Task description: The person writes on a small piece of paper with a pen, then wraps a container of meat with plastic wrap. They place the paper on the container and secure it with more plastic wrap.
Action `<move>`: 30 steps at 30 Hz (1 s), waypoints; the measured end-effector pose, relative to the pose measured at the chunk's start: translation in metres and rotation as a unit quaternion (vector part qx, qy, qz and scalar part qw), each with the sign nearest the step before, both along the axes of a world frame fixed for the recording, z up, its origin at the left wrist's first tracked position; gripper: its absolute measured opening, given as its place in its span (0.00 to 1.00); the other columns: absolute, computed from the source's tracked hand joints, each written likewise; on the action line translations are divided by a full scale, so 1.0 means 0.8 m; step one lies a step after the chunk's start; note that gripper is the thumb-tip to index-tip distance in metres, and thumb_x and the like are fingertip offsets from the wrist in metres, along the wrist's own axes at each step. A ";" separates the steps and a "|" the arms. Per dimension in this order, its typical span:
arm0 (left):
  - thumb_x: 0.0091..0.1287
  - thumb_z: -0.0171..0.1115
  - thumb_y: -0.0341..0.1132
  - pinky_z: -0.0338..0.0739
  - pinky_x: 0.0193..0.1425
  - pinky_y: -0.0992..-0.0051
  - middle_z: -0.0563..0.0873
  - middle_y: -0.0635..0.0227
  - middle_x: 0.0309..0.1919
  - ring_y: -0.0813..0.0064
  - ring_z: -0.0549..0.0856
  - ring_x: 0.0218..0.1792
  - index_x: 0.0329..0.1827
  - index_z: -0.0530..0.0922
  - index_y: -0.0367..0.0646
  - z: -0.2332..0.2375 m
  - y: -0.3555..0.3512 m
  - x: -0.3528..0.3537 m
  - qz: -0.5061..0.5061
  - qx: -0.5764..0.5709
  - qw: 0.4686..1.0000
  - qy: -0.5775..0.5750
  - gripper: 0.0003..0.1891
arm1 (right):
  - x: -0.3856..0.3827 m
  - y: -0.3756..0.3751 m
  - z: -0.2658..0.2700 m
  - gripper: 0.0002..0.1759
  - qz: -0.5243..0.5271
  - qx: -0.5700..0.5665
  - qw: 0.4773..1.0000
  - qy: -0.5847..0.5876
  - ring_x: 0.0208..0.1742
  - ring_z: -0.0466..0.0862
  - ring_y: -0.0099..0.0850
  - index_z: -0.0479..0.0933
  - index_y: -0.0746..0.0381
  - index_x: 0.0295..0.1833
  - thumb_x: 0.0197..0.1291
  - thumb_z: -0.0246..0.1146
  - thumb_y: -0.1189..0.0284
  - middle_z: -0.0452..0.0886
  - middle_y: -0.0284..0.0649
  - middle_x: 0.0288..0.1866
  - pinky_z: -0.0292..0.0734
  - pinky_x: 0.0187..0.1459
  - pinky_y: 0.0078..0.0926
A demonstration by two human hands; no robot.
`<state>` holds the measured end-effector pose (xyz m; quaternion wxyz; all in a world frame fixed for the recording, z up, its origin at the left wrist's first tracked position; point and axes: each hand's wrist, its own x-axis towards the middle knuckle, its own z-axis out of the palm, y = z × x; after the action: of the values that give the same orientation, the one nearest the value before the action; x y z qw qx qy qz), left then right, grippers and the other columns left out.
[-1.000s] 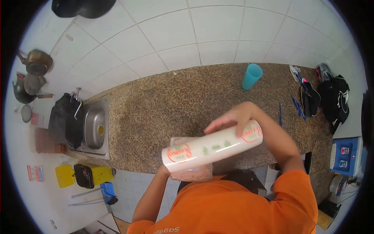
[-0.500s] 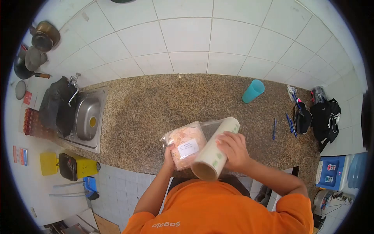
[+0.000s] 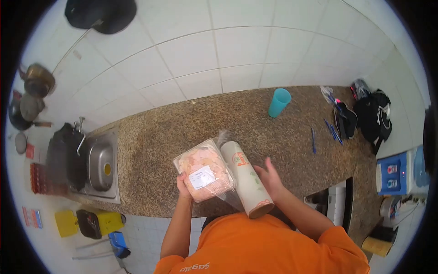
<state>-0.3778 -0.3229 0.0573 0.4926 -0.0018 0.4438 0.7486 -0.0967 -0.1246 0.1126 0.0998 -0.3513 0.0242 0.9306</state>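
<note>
From the head view, your left hand (image 3: 184, 186) grips the wrapped meat tray (image 3: 204, 170) from below, above the counter's (image 3: 173, 128) near edge. Your right hand (image 3: 270, 179), fingers spread, presses against the film roll (image 3: 246, 179), which touches the tray's right side.

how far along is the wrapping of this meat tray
Done: clear film already covers the labelled tray and runs to the roll. In hand: the left hand grips the tray's near edge; the right hand rests against the roll, fingers spread. Left: the film is not yet cut from the roll, and its loose ends look untucked.
</note>
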 end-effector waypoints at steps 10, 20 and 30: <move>0.62 0.56 0.59 0.75 0.77 0.47 0.76 0.50 0.77 0.44 0.79 0.72 0.86 0.63 0.45 0.036 0.013 0.008 0.041 0.139 0.989 -0.017 0.48 | -0.042 0.017 -0.053 0.59 -0.020 0.348 0.926 0.146 0.72 0.78 0.43 0.44 0.47 0.90 0.62 0.73 0.56 0.74 0.45 0.74 0.81 0.69 0.50; 0.61 0.60 0.60 0.78 0.75 0.46 0.77 0.49 0.75 0.46 0.81 0.71 0.83 0.65 0.40 0.057 0.010 0.018 -0.013 0.167 0.984 -0.054 0.49 | -0.077 0.013 -0.030 0.47 0.096 0.434 0.895 0.046 0.68 0.81 0.38 0.47 0.50 0.89 0.75 0.68 0.67 0.76 0.48 0.72 0.80 0.67 0.43; 0.62 0.60 0.60 0.80 0.73 0.45 0.79 0.48 0.74 0.47 0.82 0.70 0.82 0.68 0.42 0.084 0.001 -0.022 -0.042 0.131 0.990 0.015 0.47 | -0.123 -0.030 -0.048 0.38 0.164 0.658 0.722 -0.139 0.61 0.83 0.37 0.58 0.61 0.81 0.76 0.68 0.62 0.78 0.47 0.66 0.80 0.63 0.37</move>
<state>-0.3953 -0.3221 0.1245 0.5130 0.0927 0.3493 0.7786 -0.1952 -0.1488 0.0743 0.1542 -0.3214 -0.6659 0.6554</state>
